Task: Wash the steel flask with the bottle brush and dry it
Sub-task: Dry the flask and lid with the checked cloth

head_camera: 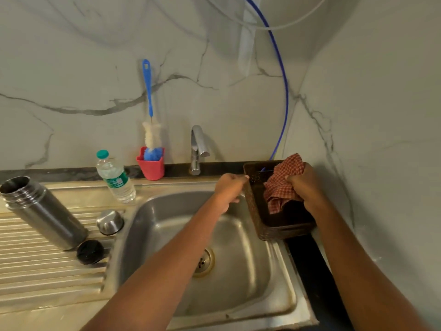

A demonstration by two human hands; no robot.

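Noted steel flask (45,211) open-mouthed on drainboard (35,271) left of sink (238,283), cap (110,222) and stopper (90,252) beside it. Found bottle brush (150,115) standing in red holder (151,168) at wall (tap (198,149) not running). Logged right hand (305,185) clenched on checked cloth (284,182) over basket (253,211), left hand (229,189) pinching basket rim. Judged washing likely finished; drying yet to start.

Cloth (284,181): red-and-white check. Basket (281,229): dark brown. Brush (149,111): blue handle, white-and-blue head. Cup (151,168): red. Flask (45,212): steel-grey.
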